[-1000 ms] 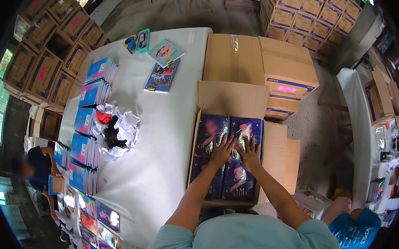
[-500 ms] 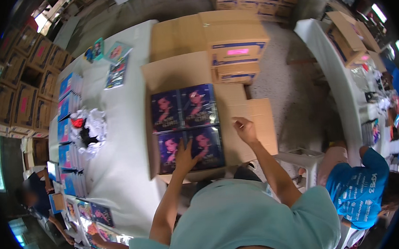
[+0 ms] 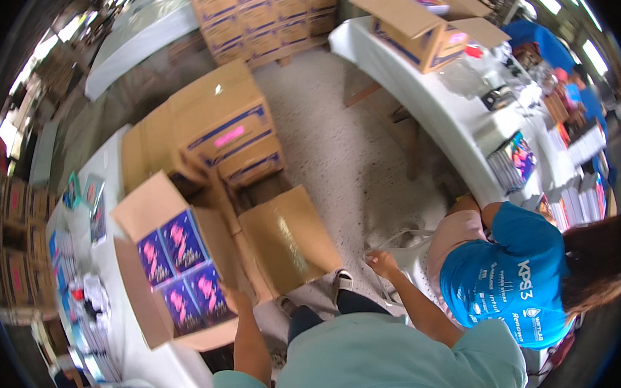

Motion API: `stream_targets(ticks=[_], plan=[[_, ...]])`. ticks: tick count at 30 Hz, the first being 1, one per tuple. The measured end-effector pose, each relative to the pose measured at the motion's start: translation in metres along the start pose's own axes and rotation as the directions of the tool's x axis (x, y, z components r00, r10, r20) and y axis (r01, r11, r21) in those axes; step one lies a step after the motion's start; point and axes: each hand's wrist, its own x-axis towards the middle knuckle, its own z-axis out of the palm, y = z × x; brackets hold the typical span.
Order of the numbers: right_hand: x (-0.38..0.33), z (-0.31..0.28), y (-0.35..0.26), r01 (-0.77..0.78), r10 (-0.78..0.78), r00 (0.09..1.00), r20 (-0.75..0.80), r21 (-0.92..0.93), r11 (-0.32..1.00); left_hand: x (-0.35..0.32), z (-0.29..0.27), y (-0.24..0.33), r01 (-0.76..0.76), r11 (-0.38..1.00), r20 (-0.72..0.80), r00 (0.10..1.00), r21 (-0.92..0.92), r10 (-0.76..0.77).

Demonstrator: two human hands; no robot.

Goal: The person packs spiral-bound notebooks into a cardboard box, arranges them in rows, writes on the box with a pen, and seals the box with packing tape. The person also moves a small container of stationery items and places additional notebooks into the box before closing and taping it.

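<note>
Two white tables (image 3: 455,114) flank a speckled floor aisle (image 3: 337,157) stacked with cartons. Left hand (image 3: 236,299) rests half-curled, holding nothing, on the open box (image 3: 141,211) rim at the table edge; right hand (image 3: 381,262) pinches a clear bag (image 3: 406,248).

Head view: the person's left hand (image 3: 236,300) is resting at the near right corner of the open cardboard box (image 3: 145,275), fingers curled against its edge, with the bare left forearm running straight down from it toward the torso. The right hand (image 3: 381,262) is hanging well to the right of that box, away from it, loosely closed with the knuckles up; its forearm is angling down and rightward to the teal sleeve.
</note>
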Motion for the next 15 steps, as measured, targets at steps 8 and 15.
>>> stream_targets(ticks=[8,15], plan=[[-0.024,-0.081,0.020,0.031,-0.014,0.973,-0.231,0.067,0.997,0.010,0.041,-0.020,0.027,0.973,-0.161,0.987,0.231,0.011],[-0.019,-0.128,0.077,0.066,-0.045,0.981,-0.188,0.112,0.991,-0.002,0.042,0.008,0.172,0.977,-0.093,0.982,0.122,-0.162]])
